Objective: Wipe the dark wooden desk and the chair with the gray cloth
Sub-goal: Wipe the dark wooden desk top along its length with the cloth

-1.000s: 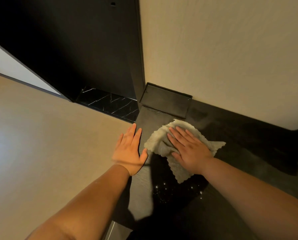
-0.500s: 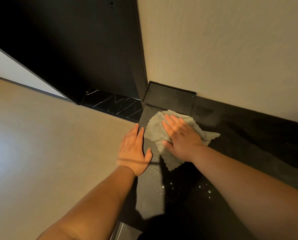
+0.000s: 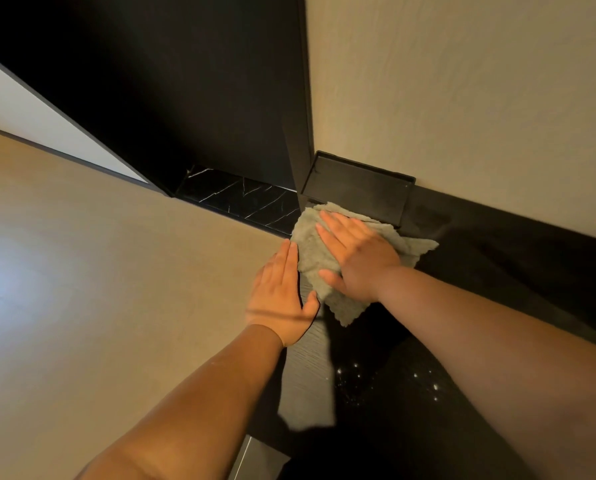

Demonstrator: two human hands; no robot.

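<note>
Cloth (image 3: 310, 244) and right hand (image 3: 359, 261) slid farther along the desk (image 3: 497, 289). Left hand (image 3: 279, 296) lies flat at the desk's left edge, fingers straight. Right fingers are spread, pressing the cloth at the desk's far corner, against the tray (image 3: 355, 192).

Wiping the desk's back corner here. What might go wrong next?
1. The gray cloth under the flat right hand already meets the black tray. Pushing further may shove the tray or bunch the cloth.
2. White specks on the desk lie nearer the person than the cloth and may be missed.
3. The left hand rests right beside the cloth, likely blocking a leftward stroke.
</note>
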